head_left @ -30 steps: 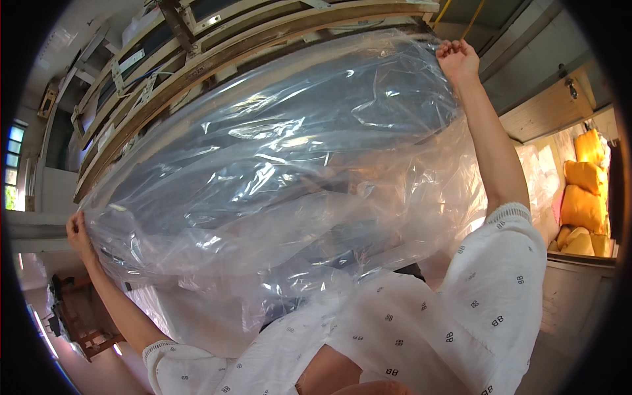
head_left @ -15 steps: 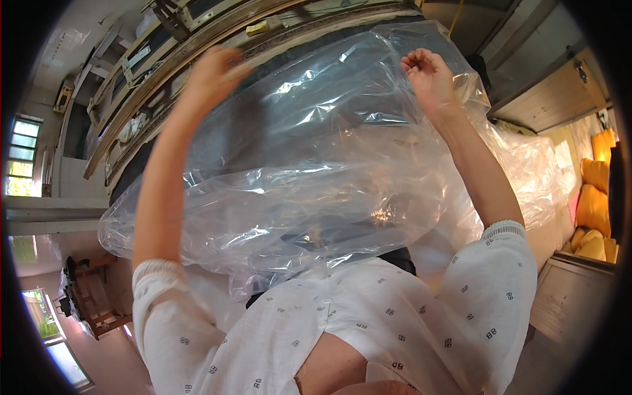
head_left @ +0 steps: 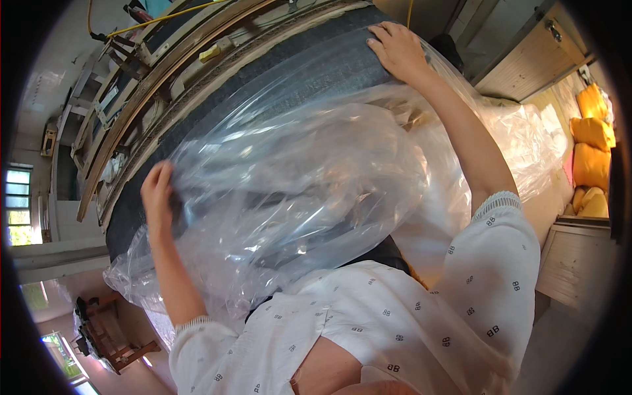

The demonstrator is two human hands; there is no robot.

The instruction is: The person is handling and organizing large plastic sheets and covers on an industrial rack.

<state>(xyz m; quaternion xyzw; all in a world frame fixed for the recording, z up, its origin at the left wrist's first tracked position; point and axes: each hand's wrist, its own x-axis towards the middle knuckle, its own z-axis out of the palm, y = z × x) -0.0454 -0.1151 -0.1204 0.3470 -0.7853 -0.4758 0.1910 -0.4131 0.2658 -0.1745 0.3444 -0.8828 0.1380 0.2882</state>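
Observation:
A large sheet of clear plastic film (head_left: pixel 309 171) lies in loose, shiny folds over a dark work surface (head_left: pixel 270 82) and spills down to my lap. My left hand (head_left: pixel 157 197) is closed on the film's left part, fingers bent together at its edge. Farther off at the upper right, my right hand (head_left: pixel 401 54) grips the film near its far edge, fingers and thumb curled toward the left. Between the two hands the edge is drawn into long, tight creases. The exact pinch points are partly hidden by my fingers.
Beyond the dark surface runs a long wooden-edged machine frame (head_left: pixel 138 92), with a small yellow block (head_left: pixel 209 53) on it. More crumpled film (head_left: pixel 520 131) heaps up at the right. Orange bundles (head_left: pixel 592 161) are stacked at the far right. A wooden stool (head_left: pixel 115 332) stands lower left.
My left hand has come down and nearer, onto the film's left edge. My right hand has moved farther away and slightly left. The film has slid nearer, baring more dark surface.

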